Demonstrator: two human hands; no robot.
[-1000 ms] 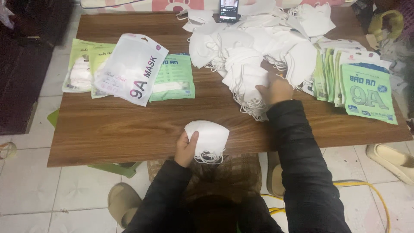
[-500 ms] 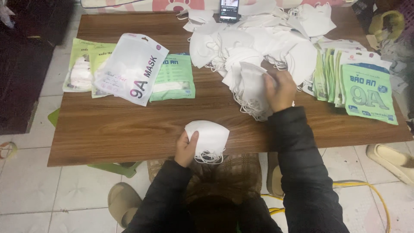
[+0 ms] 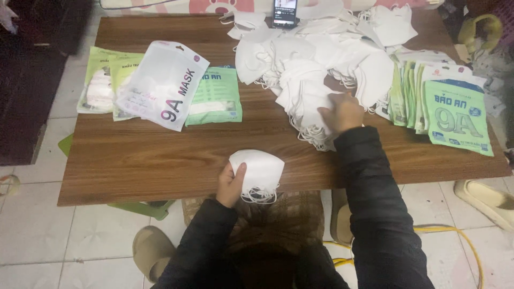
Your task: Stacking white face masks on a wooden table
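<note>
Left hand [image 3: 231, 184] grips a small stack of folded white fabric masks [image 3: 258, 170] at the near edge of the brown wooden table [image 3: 160, 155], thumb on top. Right hand [image 3: 342, 111] closes on a mask in the big loose white heap [image 3: 316, 64] toward the far right, beside upright green printed pouches [image 3: 458, 115].
</note>
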